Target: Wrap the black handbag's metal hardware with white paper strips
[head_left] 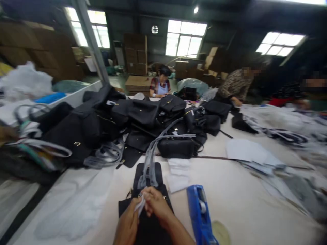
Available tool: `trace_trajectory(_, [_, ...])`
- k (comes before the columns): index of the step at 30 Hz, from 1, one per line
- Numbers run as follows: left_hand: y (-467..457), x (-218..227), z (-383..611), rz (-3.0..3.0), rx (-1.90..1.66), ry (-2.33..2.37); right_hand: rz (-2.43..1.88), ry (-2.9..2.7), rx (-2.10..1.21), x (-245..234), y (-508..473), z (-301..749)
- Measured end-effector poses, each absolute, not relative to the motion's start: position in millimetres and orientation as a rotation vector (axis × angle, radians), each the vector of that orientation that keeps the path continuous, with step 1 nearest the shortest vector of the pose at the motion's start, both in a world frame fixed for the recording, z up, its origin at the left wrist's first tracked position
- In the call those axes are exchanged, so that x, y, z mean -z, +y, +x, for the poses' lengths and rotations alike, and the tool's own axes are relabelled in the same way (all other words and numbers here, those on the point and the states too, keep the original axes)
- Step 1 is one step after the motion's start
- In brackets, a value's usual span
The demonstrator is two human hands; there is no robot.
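Note:
A black bag [149, 228] lies on the table right in front of me, its flap [157, 170] turned away from me. Long straps in clear plastic wrap [150, 153] run from it toward the pile behind. Over the bag, my left hand [129, 217] is closed on a thin white wrapping sheet [140, 205]. My right hand [155, 202] pinches the same sheet near its upper end, its fingertips close to the left hand's. The strap ends lie just beyond my fingers. What is under the hands is hidden.
A blue tape dispenser [198, 214] stands right of the bag, near folded white sheets [178, 173]. Black bags [143, 112] are heaped across the table behind. Pale sheets [247, 151] lie at right, thin plastic [71, 211] at left. Several people work beyond the table.

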State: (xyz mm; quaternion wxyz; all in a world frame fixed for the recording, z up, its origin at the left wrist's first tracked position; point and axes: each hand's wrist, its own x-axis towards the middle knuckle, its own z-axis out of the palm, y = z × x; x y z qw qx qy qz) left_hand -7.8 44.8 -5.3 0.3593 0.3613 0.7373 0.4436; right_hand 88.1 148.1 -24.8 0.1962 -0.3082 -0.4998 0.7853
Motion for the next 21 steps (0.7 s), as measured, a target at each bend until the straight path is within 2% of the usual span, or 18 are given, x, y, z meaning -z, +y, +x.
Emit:
trace_trajectory(5, [38,20,-7,1.055,-1.176,1.914,-0.829,-1.433,-2.279,26,151,95])
trace_trajectory(11, [32,13,-3,1.182,-1.162,1.819,-0.823,-1.552,-2.211,25,151,100])
trace_trajectory(16, [36,11,-16,0.789,-1.29,1.644,-0.737,-1.612,-2.208,21,155,100])
trace_trajectory(21, [43,24,-34,0.573,-1.245,1.397,-0.723,-1.698,-2.189,19,153,82])
